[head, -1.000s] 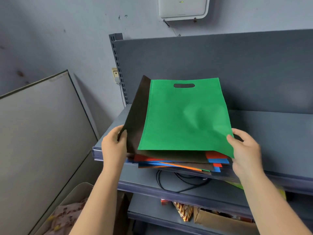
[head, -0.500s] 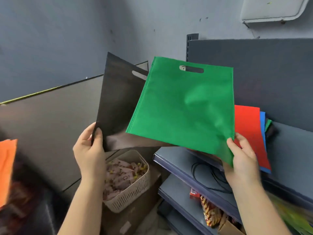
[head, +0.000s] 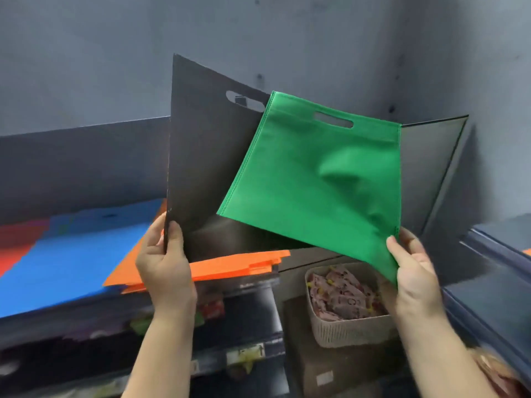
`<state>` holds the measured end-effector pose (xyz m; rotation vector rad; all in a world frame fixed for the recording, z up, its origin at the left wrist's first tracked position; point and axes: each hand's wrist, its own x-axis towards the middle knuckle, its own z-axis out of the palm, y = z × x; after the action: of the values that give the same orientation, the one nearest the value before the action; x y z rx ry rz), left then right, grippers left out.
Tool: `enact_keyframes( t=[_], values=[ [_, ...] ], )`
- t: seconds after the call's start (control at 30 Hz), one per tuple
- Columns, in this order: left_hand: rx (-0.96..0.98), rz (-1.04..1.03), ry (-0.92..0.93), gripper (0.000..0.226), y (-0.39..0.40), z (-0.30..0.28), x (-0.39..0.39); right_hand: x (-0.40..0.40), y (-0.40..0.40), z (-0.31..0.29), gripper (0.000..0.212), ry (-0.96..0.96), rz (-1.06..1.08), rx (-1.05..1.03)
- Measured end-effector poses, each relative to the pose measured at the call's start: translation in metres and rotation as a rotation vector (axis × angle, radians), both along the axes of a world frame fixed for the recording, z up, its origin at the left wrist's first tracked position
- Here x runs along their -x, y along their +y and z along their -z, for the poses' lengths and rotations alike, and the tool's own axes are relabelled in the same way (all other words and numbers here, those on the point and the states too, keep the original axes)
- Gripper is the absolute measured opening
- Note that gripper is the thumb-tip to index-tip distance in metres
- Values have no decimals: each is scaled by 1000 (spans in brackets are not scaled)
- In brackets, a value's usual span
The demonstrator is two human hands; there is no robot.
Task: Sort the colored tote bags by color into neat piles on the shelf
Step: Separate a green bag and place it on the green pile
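Grey walls; shelf (head: 253, 282) carries orange pile (head: 230, 265), blue pile (head: 71, 254). My left fingers (head: 172, 239) pinch black bag (head: 207, 168), right fingers (head: 396, 251) pinch green bag (head: 310, 182); basket (head: 344, 331) below

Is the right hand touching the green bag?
Touching. The head view shows the right hand pinching the green bag's lower corner, thumb on its front face and the fabric draping over the palm.
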<state>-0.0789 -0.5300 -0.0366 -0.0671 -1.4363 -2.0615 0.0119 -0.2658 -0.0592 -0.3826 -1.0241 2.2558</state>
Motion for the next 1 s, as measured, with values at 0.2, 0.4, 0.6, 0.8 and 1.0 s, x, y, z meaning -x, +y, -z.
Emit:
enact_keyframes(
  t=[0.2, 0.4, 0.6, 0.8, 1.0],
  values=[
    [-54, -245, 11, 25, -152, -1, 7, 73, -156, -9, 21, 118, -258, 49],
    [-14, -484, 24, 21, -283, 8, -14, 115, -273, -11, 22, 147, -505, 50],
    [74, -769, -26, 25, -379, 12, -67, 142, -380, -19, 23, 121, -775, 13],
    [32, -986, -37, 18, -439, 12, -123, 148, -485, -30, 19, 70, -1070, -32],
    [-5, -1145, -52, 24, -504, 21, -177, 127, -586, -30, 18, 102, -1250, -81]
  ],
)
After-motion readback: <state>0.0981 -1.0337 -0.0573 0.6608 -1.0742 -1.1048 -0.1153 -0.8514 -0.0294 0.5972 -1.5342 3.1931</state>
